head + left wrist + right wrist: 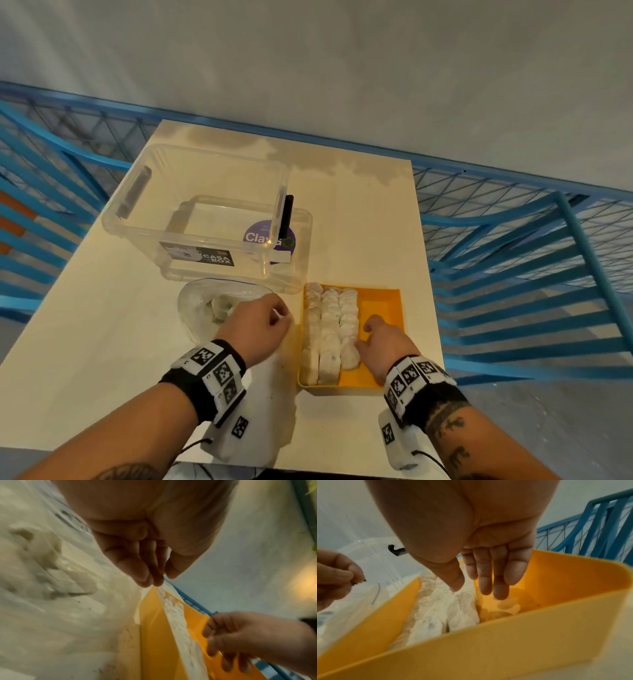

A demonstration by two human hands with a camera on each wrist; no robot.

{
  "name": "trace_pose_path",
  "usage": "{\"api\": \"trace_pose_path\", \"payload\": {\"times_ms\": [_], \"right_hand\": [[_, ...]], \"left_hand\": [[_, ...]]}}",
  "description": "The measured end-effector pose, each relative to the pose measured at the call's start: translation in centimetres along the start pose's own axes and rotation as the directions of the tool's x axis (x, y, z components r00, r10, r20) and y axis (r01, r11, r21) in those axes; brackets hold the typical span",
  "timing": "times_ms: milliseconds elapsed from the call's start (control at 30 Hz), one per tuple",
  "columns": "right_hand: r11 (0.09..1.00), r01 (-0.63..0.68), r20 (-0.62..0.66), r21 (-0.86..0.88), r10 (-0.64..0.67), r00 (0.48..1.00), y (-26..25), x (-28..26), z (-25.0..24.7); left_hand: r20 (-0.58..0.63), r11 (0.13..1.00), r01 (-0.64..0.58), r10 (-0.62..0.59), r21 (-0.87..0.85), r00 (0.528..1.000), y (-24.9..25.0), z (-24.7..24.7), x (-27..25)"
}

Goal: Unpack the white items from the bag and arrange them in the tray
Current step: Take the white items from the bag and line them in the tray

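Observation:
A yellow tray (383, 305) sits at the table's right and holds three rows of white items (329, 329); its right strip is bare. My right hand (364, 334) hangs open over that bare strip, fingers straight (494, 588), thumb touching the third row (440, 605). Left of the tray lies a clear zip bag (205, 308) with more white items inside (51, 568). My left hand (282, 313) hovers between bag and tray, fingertips pinched together (147, 580). I see nothing plainly between them.
A clear plastic storage box (205, 205) with black clips stands on its lid behind the bag and tray. Blue metal railings (513, 257) surround the cream table (102, 325). The tray lies close to the table's right edge.

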State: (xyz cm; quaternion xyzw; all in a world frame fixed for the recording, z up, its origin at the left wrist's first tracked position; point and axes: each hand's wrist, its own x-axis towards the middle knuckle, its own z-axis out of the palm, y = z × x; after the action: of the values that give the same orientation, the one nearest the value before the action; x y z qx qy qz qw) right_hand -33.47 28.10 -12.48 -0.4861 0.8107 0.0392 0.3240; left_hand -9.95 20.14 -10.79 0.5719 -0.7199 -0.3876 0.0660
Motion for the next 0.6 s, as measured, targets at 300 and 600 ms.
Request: {"api": "trace_pose_path", "payload": {"times_ms": [300, 600], "right_hand": [[0.990, 0.137, -0.067, -0.016, -0.138, 0.988, 0.7, -4.5, 5.9], [0.989, 0.141, -0.016, -0.054, -0.142, 0.990, 0.8, -4.2, 5.5]], "left_hand": [[-0.109, 0.903, 0.246, -0.221, 0.352, 0.969, -6.0, -1.9, 2.6], [0.074, 0.681, 0.190, -0.339, 0.708, 0.938, -10.5, 0.0, 6.0]]}}
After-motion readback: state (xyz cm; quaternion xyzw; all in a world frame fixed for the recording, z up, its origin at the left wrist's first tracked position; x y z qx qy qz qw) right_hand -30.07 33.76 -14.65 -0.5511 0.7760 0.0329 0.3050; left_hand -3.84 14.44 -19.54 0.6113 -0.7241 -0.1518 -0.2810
